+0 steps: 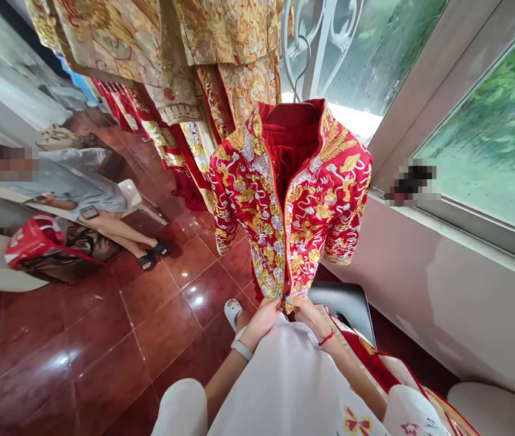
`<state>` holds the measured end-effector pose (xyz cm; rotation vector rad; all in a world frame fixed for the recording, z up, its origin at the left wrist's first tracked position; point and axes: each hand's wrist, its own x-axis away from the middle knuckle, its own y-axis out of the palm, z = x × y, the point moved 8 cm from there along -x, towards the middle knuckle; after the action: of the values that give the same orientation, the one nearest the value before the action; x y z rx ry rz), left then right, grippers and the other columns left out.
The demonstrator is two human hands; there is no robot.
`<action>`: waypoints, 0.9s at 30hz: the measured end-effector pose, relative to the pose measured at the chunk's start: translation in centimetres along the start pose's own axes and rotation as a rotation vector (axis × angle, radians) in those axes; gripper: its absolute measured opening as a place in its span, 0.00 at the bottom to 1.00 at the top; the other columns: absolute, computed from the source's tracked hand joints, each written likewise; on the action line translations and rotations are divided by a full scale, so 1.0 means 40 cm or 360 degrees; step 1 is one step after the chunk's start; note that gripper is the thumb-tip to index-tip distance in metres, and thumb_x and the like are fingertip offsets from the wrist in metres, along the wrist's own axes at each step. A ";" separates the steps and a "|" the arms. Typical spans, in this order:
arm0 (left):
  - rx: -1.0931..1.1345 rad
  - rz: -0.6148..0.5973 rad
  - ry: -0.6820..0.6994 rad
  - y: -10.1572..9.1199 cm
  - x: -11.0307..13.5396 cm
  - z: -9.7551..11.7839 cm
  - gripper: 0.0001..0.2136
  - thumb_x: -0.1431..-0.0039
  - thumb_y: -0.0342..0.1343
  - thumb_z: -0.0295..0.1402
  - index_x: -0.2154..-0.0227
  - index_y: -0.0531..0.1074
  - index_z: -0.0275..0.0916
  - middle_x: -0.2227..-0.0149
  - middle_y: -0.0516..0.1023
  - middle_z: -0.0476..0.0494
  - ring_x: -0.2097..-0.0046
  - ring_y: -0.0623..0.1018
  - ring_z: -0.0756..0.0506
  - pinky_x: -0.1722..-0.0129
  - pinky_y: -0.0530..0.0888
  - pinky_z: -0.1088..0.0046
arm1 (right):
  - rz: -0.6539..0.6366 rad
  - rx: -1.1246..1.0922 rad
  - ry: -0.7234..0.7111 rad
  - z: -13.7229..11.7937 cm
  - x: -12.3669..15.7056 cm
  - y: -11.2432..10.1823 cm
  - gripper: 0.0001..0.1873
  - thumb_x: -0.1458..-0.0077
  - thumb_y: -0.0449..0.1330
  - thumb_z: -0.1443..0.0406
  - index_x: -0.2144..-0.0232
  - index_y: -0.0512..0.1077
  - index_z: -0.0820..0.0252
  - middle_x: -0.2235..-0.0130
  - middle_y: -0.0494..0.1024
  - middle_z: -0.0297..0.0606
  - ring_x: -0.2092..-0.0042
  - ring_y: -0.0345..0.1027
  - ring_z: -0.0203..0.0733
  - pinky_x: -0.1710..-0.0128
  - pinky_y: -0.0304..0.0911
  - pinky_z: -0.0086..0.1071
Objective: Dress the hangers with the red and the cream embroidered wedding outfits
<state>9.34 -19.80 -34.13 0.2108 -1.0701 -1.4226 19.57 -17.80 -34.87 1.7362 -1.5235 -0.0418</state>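
A red jacket (303, 212) with gold and silver embroidery hangs in front of me on a hanger (303, 66). Its stand collar is spread, its front edges lie apart at the top, and dark red cloth shows inside. At the bottom hem, my left hand (266, 312) pinches the left front edge. My right hand (305, 309) grips the right front edge close beside it. Both thumbs show blue-green nails. The fingers behind the cloth are hidden.
Gold and red embroidered garments (221, 36) hang behind the jacket. A black chair (346, 303) stands below it by the window wall, with red and white cloth (371, 357) near it. To the left, a person (89, 188) sits near a red bag (34, 239) on the tiled floor (185, 363).
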 end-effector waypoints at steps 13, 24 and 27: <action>-0.0024 0.0092 0.0039 0.012 0.008 0.027 0.19 0.59 0.74 0.35 0.61 0.79 0.39 0.55 0.83 0.38 0.46 0.79 0.37 0.41 0.70 0.58 | -0.0095 0.0004 -0.0029 0.006 0.000 0.020 0.21 0.65 0.77 0.62 0.66 0.77 0.57 0.66 0.82 0.35 0.63 0.75 0.44 0.60 0.69 0.36; 0.0009 0.0110 0.0023 0.002 0.017 0.021 0.24 0.58 0.74 0.34 0.55 0.78 0.40 0.52 0.83 0.39 0.46 0.79 0.39 0.39 0.69 0.58 | -0.0144 0.0020 -0.0016 -0.002 0.000 0.034 0.24 0.62 0.76 0.62 0.59 0.78 0.55 0.61 0.83 0.38 0.59 0.76 0.48 0.57 0.69 0.39; 0.0000 0.0109 0.0035 0.002 0.013 0.019 0.24 0.58 0.74 0.34 0.55 0.79 0.40 0.53 0.83 0.39 0.48 0.80 0.39 0.39 0.70 0.58 | -0.0148 0.0041 -0.0015 -0.002 0.000 0.031 0.27 0.62 0.76 0.61 0.57 0.77 0.55 0.61 0.82 0.38 0.59 0.76 0.47 0.57 0.69 0.38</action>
<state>8.77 -19.86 -33.42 0.1872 -1.0499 -1.3560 18.61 -17.68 -34.12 1.8289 -1.4547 -0.0783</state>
